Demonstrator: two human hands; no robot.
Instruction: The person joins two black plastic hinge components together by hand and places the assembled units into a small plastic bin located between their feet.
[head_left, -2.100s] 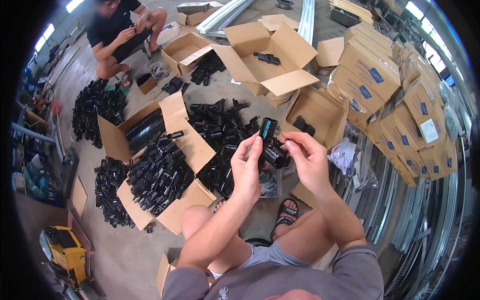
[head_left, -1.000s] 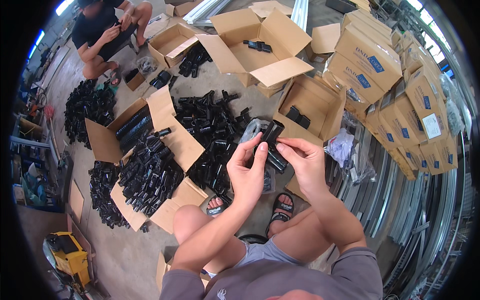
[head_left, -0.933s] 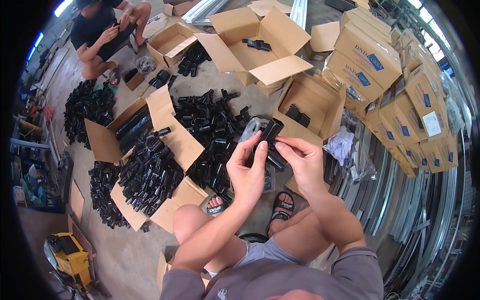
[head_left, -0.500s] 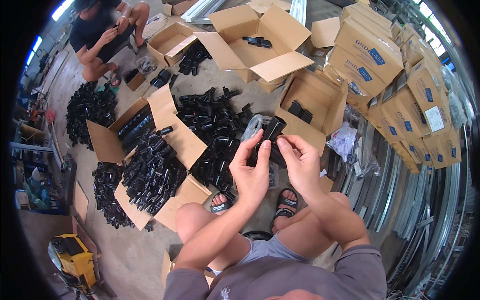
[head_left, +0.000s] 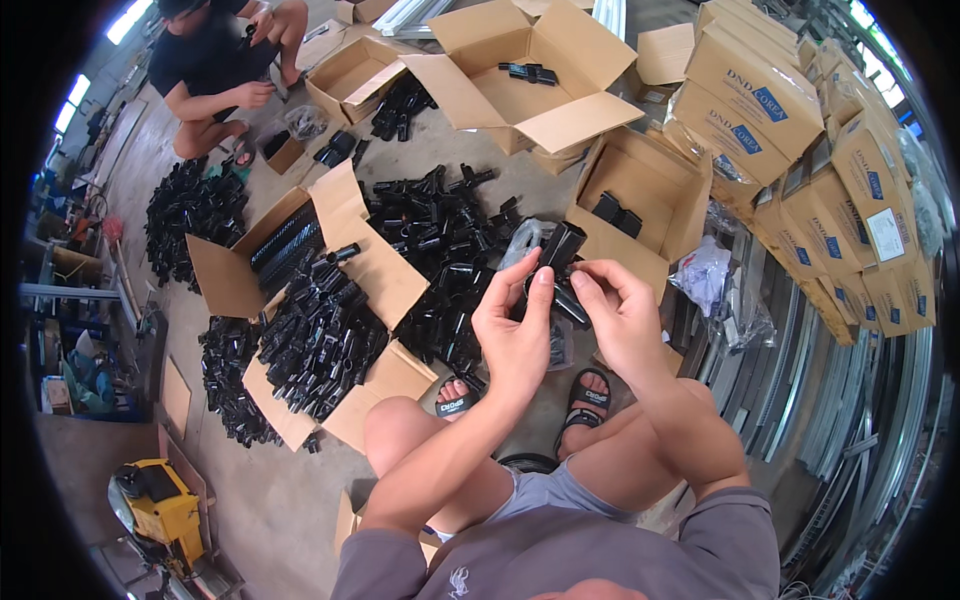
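Between the knees and the black heap [head_left: 435, 225], the left hand [head_left: 515, 322] pinches a black part [head_left: 562, 243]; whether the right hand [head_left: 625, 318] grips its right side, I cannot tell. Far left, a co-worker [head_left: 205, 62] has just parted both hands [head_left: 256, 95]; here handling seems to continue.

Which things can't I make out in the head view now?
- Head view: lower end of the black plastic part, hidden by the left hand.
- Head view: whether the right hand pinches anything, too small to tell.
- Head view: most of the lowest box, behind the grey shirt.
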